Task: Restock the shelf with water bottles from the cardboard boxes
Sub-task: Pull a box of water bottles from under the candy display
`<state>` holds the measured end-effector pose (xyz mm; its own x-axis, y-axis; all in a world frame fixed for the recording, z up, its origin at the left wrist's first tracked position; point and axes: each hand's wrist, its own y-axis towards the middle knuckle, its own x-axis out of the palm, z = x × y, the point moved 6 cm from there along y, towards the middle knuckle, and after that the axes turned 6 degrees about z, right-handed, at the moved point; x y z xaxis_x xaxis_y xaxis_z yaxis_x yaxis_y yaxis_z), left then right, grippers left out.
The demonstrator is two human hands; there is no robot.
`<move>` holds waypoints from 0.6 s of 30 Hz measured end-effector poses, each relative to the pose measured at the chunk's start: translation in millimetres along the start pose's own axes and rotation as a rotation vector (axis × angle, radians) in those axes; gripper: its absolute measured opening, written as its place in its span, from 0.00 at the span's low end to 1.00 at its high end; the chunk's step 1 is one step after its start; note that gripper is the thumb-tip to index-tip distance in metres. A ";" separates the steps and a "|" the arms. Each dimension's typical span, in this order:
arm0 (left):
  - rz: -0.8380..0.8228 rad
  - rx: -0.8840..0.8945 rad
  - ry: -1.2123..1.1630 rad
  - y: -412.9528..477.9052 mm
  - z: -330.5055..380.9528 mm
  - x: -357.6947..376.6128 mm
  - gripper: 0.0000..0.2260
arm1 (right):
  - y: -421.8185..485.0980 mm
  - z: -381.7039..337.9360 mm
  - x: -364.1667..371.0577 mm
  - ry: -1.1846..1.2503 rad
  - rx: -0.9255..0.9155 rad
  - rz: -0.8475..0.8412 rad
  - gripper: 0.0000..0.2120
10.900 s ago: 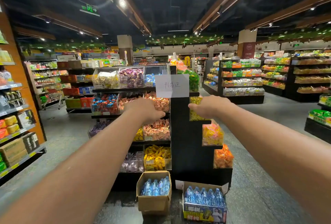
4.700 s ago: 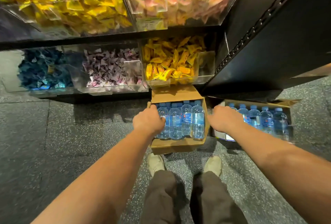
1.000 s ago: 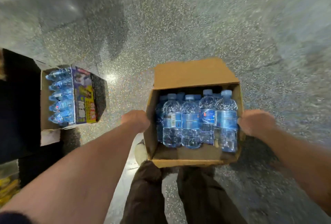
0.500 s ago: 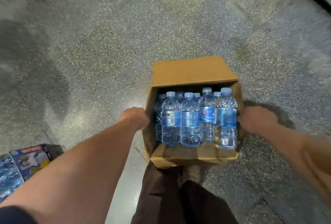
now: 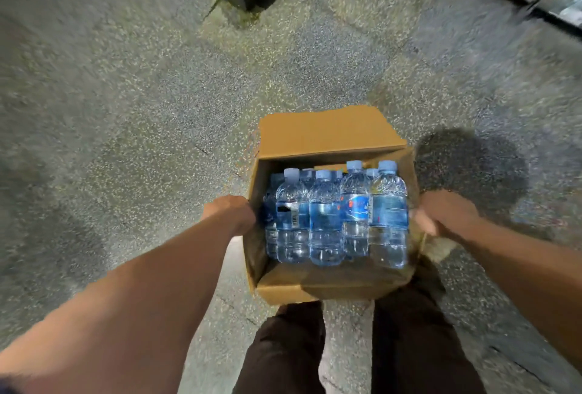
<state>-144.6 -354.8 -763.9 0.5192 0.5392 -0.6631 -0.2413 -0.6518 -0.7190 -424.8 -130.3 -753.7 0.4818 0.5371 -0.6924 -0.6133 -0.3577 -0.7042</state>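
Clearly the cardboard box, packed with upright water bottles, hangs above the floor before the legs, left hand gripping its left wall, right hand its right. So much water should weigh heavily and bow the soft card; a hold under the base seems safer.
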 end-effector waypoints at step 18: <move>0.027 0.057 0.173 34.3 308.5 -150.1 0.16 | 142.0 245.9 -56.7 0.214 -0.031 -0.058 0.17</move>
<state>-483.8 -293.5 -753.3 0.6442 0.4187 -0.6401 -0.3004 -0.6312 -0.7151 -693.1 -23.7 -775.9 0.6395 0.3842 -0.6659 -0.5627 -0.3562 -0.7460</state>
